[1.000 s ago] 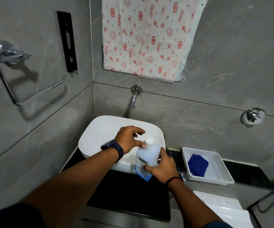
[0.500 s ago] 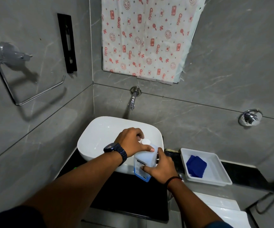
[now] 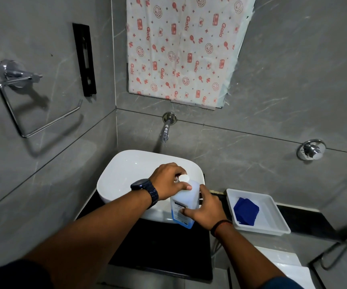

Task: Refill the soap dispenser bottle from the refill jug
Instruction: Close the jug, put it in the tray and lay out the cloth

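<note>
A translucent refill jug with a pale blue base, a label and a white cap stands on the black counter at the front right corner of the white basin. My right hand wraps around the jug's body from the right. My left hand, a dark watch on its wrist, rests on the jug's shoulder with its fingers curled around the cap. No soap dispenser bottle is visible.
A wall tap hangs over the basin. A white tray holding a folded blue cloth sits on the counter to the right. A chrome knob is on the right wall, a towel ring on the left.
My left hand has closed in from beside the cap to around it. The jug has stayed in place in my right hand.
</note>
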The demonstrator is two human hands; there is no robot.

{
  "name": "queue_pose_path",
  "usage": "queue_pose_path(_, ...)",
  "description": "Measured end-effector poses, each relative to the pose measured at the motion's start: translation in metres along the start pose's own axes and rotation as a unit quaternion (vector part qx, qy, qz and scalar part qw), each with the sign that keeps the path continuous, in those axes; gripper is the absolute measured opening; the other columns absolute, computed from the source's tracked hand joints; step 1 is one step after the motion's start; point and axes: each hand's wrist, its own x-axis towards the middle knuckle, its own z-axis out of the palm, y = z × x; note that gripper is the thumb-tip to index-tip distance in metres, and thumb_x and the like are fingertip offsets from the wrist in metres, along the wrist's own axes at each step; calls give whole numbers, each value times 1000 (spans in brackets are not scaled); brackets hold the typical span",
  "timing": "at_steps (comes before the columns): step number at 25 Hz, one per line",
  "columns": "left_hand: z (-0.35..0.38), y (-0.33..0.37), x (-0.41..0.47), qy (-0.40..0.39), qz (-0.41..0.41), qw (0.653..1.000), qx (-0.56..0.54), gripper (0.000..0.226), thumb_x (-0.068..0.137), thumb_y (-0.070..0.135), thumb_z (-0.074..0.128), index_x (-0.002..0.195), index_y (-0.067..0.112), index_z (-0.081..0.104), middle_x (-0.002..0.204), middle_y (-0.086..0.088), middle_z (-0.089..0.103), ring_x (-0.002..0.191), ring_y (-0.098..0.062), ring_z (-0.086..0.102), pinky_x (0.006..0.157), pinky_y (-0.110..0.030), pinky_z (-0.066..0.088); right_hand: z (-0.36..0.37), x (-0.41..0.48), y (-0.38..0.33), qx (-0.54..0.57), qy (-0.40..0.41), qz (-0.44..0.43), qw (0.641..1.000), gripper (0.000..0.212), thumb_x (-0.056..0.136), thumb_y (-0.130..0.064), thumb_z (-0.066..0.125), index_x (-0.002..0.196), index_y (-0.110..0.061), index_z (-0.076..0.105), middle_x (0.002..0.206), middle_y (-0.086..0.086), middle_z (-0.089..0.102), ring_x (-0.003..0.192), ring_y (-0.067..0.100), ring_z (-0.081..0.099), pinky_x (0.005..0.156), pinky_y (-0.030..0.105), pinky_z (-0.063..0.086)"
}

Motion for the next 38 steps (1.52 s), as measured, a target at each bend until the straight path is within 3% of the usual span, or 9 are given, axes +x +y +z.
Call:
queue_pose_path(6,-6,1,6,-54,91,994,-12,28,73,22,76,96,9,68,93,-10,61,83,-21,54,78,-31,44,-15,3,-1,35,-39,-15,998,79,47,-49,82,116,-34,47,104,-6,64,91,15,61,77,33,57)
queue_pose_path(9,-6,-8,10,-33,24,994,-99,74,50,26,90,118,22,60,106,1,59,96,-12,54,85,-24,43,-27,7,-4,111,-26,-20,993,75,48,-35,87,114,-36,51,106,-7,66,93,13,63,79,30,55)
queue_pose_path(12,7,-26,11,-102,-52,988,-102,119,39,31,93,141,27,31,134,7,42,122,-11,41,102,-31,38,-43,18,-7,209,-13,-7,978,68,53,-13,90,110,-28,57,106,-3,69,96,15,66,81,30,55)
queue_pose_path(14,23,-30,18,-131,-58,982,-123,102,44,28,92,133,25,43,133,6,50,120,-14,48,98,-35,44,-53,25,-6,259,-8,-3,966,61,55,-2,88,106,-24,61,104,-2,71,98,18,67,80,30,56)
queue_pose_path(17,47,-20,43,-73,-76,980,-171,73,48,27,90,113,25,57,108,5,67,95,-13,63,79,-29,54,-62,35,9,318,28,13,948,57,63,-2,83,112,-19,62,105,4,72,99,22,67,82,36,56)
queue_pose_path(21,103,1,89,-12,-35,995,-95,67,48,39,85,108,26,58,105,2,65,88,-20,60,76,-34,53,-67,47,47,253,165,47,952,61,53,-43,88,105,-26,61,93,-9,72,83,5,67,70,24,57)
queue_pose_path(26,235,26,182,-25,11,996,-87,66,51,36,86,108,16,58,107,-8,66,95,-27,61,80,-39,52,-104,104,175,169,270,124,940,69,44,-59,73,102,-30,49,82,-19,59,71,0,57,52,7,42)
queue_pose_path(30,349,4,244,-133,-12,991,4,107,50,58,80,139,27,29,145,-3,37,132,-22,33,108,-41,32,-129,136,317,95,263,181,943,65,56,-45,80,107,-21,47,95,5,63,82,26,60,69,36,52)
queue_pose_path(38,487,-82,290,-249,4,950,186,125,44,91,45,144,33,-2,156,5,-13,143,-19,-7,115,-48,13,-116,177,521,52,308,273,910,65,61,-28,86,109,-11,46,101,18,64,89,37,62,74,38,48)
